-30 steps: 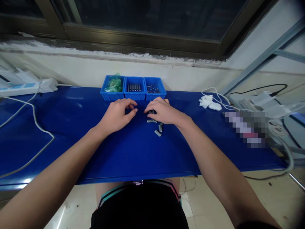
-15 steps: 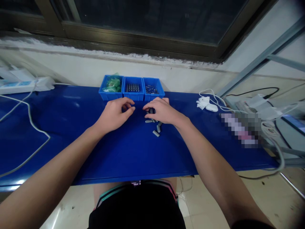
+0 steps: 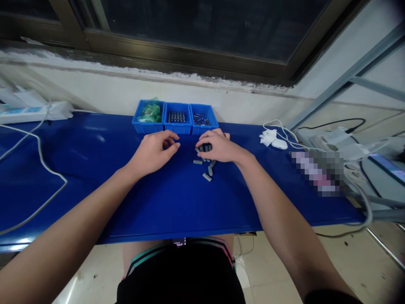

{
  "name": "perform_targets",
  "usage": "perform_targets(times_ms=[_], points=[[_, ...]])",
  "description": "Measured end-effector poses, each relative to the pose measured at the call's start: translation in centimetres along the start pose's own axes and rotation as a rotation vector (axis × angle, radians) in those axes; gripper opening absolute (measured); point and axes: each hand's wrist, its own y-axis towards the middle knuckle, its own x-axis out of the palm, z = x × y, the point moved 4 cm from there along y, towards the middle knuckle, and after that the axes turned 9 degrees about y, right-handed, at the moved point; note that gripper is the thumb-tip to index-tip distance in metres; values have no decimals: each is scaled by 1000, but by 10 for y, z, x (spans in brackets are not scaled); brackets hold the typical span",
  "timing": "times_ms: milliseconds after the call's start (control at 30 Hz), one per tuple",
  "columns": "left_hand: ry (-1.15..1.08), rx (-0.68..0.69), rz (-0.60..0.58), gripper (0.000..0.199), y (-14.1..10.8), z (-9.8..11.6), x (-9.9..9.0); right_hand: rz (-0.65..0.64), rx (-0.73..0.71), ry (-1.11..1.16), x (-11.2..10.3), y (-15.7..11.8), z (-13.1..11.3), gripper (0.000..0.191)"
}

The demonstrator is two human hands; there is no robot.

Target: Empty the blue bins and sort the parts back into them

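My left hand hovers over the blue table, fingers curved, with a gap between thumb and fingertips and nothing in it. On the other side, my right hand bends over a loose pile of small grey metal bars. Its thumb and fingertips close on one metal bar at the pile's left edge. Part of the pile is hidden beneath that hand. More such bars stand in a row inside the middle blue bin, just beyond my hands.
The left bin holds green plastic film; small metal pins lie in the right bin. White cables and a power strip are at left. A crumpled tissue, a white case and a blurred-out object lie at right.
My right hand has shifted slightly right and its fingertips have come down onto a metal bar. My left hand stays nearly where it was.
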Motion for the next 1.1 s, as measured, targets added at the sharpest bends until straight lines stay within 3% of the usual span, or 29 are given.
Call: perform_targets(times_ms=[233, 433, 600, 733, 933, 1100], points=[[1, -20, 0, 35, -1, 1, -1, 73, -48, -31, 5, 3, -8, 37], [0, -16, -34, 38, -3, 6, 1, -23, -26, -10, 7, 0, -9, 40], [4, -8, -64, 38, -6, 9, 6, 17, -72, 19, 13, 5, -2, 36], [-18, -40, -87, 39, -9, 10, 9, 113, -143, 53, 14, 7, -5, 30], [-96, -112, -96, 42, -9, 17, 6, 319, -367, 156, 12, -1, -36, 28], [-288, -183, -162, 49, -7, 16, 7, 367, -471, 166, 17, -5, -54, 23]])
